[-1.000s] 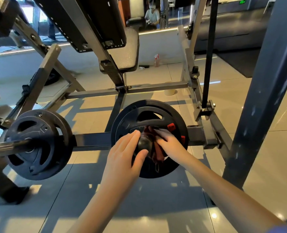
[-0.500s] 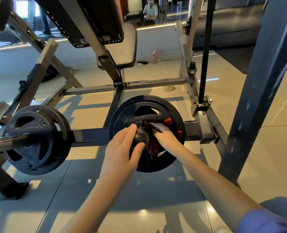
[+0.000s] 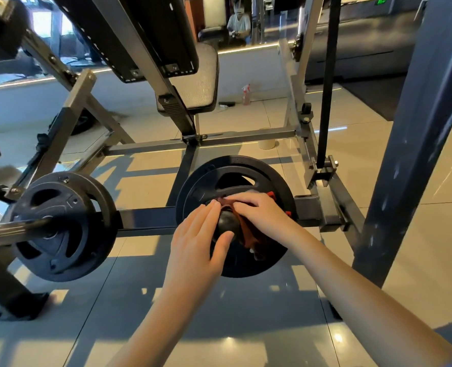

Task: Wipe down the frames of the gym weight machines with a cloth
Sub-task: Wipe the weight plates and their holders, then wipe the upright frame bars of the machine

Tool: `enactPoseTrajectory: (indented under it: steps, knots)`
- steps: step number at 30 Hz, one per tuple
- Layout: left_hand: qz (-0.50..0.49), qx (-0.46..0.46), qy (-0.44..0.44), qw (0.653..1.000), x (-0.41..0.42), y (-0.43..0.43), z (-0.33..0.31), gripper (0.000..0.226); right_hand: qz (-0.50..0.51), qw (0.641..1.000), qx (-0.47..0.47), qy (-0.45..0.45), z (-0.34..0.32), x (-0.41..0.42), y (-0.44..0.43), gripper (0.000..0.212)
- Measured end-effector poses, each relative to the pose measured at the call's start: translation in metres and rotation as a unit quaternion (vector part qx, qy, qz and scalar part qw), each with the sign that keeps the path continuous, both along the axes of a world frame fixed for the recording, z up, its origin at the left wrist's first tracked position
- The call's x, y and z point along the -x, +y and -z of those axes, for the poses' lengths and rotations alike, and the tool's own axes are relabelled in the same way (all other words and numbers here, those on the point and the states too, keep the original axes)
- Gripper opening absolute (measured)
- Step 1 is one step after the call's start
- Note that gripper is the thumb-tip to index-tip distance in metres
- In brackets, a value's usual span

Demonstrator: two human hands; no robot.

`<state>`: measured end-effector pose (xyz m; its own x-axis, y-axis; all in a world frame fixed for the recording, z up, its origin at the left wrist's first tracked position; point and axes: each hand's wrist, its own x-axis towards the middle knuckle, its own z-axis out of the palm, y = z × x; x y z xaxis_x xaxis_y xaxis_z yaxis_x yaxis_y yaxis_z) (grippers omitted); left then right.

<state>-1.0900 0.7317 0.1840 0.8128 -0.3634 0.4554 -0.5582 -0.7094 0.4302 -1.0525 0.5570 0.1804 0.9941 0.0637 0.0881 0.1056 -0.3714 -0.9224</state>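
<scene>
Reddish-brown cloth (image 3: 249, 235) lies draped over the hub of a black round weight plate (image 3: 201, 186), which hangs on the dark steel frame crossbar (image 3: 145, 221) of the machine. The right hand (image 3: 260, 213) presses it down with fingers laid nearly flat. The left hand (image 3: 195, 247) has straight fingers against the plate, its thumb touching the black round end cap (image 3: 225, 224). Red label patches (image 3: 271, 194) peek out beside the right hand, their lettering too small to read. A second black plate (image 3: 60, 226) sits on a chrome bar (image 3: 8, 231) to the left. Behind, a grey padded seat (image 3: 202, 83) and a pink spray bottle (image 3: 246, 95) on the tiled floor (image 3: 352, 133); a dark blue post (image 3: 418, 128) stands near on the right.
</scene>
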Motion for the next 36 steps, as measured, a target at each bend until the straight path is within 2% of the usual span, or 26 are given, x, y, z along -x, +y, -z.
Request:
enactPoseTrajectory:
  steps: [3,8,12,15,19,24,27,32,36]
  knots:
    - [-0.001,-0.003,0.001,1.0,-0.002,0.0,0.001,0.063,-0.026,1.0,-0.01,-0.007,-0.006,0.006,-0.007,0.025]
    - [-0.006,-0.004,0.026,1.0,0.002,-0.001,-0.002,0.061,0.061,0.989,-0.128,0.039,0.024,0.017,-0.001,0.024]
    - [-0.005,-0.008,0.025,1.0,0.002,-0.001,-0.004,0.062,0.054,0.996,-0.061,0.018,0.004,0.021,0.003,0.028]
    - [-0.003,-0.005,0.029,1.0,0.002,-0.002,-0.006,0.061,0.037,0.998,-0.046,0.007,-0.008,0.028,0.002,0.027]
    - [-0.011,0.003,0.055,0.998,0.005,-0.008,-0.014,0.05,0.086,0.996,-0.037,0.0,0.001,0.032,0.003,0.024]
    - [-0.006,0.019,0.115,0.993,0.007,-0.014,-0.025,0.048,0.116,0.992,0.041,-0.001,-0.001,0.044,-0.007,0.023]
    - [0.006,0.034,0.125,0.992,0.011,-0.02,-0.031,0.046,0.158,0.986,0.045,-0.019,-0.009,0.059,-0.015,0.021]
    - [0.068,0.09,0.116,0.987,0.019,-0.05,-0.055,0.044,0.26,0.961,0.011,-0.088,-0.044,0.092,-0.052,0.025]
    - [0.132,0.121,0.13,0.975,0.023,-0.087,-0.076,0.046,0.366,0.919,-0.005,-0.148,-0.072,0.115,-0.097,0.03]
